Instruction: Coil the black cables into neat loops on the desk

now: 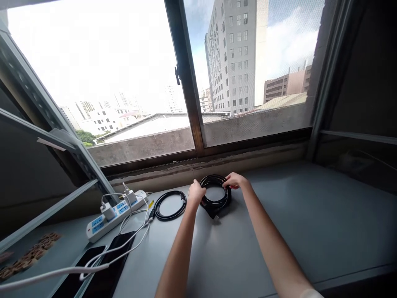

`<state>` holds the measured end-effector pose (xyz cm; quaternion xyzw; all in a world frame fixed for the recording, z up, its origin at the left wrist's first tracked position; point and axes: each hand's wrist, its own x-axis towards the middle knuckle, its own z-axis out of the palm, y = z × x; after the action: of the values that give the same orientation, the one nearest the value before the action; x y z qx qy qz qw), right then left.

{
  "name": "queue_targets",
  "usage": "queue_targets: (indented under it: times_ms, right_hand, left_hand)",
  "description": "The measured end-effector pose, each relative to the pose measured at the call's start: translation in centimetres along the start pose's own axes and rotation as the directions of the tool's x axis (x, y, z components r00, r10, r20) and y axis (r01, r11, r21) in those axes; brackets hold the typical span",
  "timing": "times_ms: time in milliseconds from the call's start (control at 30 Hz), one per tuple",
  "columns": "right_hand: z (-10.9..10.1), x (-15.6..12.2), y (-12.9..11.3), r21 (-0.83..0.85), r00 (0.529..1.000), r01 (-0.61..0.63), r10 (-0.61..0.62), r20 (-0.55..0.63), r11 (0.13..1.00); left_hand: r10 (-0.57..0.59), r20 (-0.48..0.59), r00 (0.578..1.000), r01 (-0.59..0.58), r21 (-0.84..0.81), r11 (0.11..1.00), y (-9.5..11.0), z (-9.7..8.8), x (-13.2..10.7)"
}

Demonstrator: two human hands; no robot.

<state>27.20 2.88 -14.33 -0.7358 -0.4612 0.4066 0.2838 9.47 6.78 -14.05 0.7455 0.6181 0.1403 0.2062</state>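
Left hand: your left hand (196, 193) is gripping the left side of the thick coil of black cable (216, 194), fingers curled over its rim.
Right hand: your right hand (235, 181) is pinching the coil's upper right edge, fingertips closed on the loops.
Coil: the thick coil of black cable is lying flat on the grey worktop (279, 223), close under the window sill, between your two hands, with a black plug end poking out at its near edge.
Beside it: a thinner loop of black cable (170, 205) is resting just left of your left hand, apart from the thick coil.
Further left: a white power strip with blue sockets (116, 213) is sitting on the worktop, white chargers plugged into it, and white cords (130, 240) are trailing toward you.
Near edge: two dark flat phones (102, 269) are lying under those cords.
Behind: the dark-framed window (189, 95) is showing tall buildings.
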Motion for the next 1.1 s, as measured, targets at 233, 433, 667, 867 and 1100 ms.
queue_targets:
  times_ms: [233, 433, 667, 867, 1100]
  right_hand:
    - [1.1, 1.4, 0.1, 0.086, 0.997, 0.025, -0.018, -0.082, 0.996]
    - [1.3, 2.1, 0.5, 0.132, 0.978, 0.123, -0.098, -0.182, 0.984]
    - [1.6, 3.3, 1.0, 0.115, 0.963, 0.181, -0.152, -0.224, 0.977]
    - [2.0, 3.4, 1.3, 0.124, 0.953, 0.211, -0.176, -0.245, 0.970]
    - [1.8, 3.1, 0.7, 0.096, 0.926, 0.254, -0.213, -0.313, 0.962]
  left_hand:
    - [0.011, -0.114, 0.993, 0.010, 0.182, 0.983, 0.9, 0.2, -0.7]
    - [0.003, -0.161, 0.987, 0.030, 0.205, 0.978, 0.7, 0.8, -0.2]
    - [0.110, -0.207, 0.972, -0.056, 0.249, 0.967, -0.1, 1.1, 0.6]
    - [0.293, -0.223, 0.930, -0.207, 0.341, 0.917, -0.4, 1.8, 0.8]
    - [0.383, -0.074, 0.921, -0.333, 0.362, 0.871, -1.0, 4.9, 1.4]
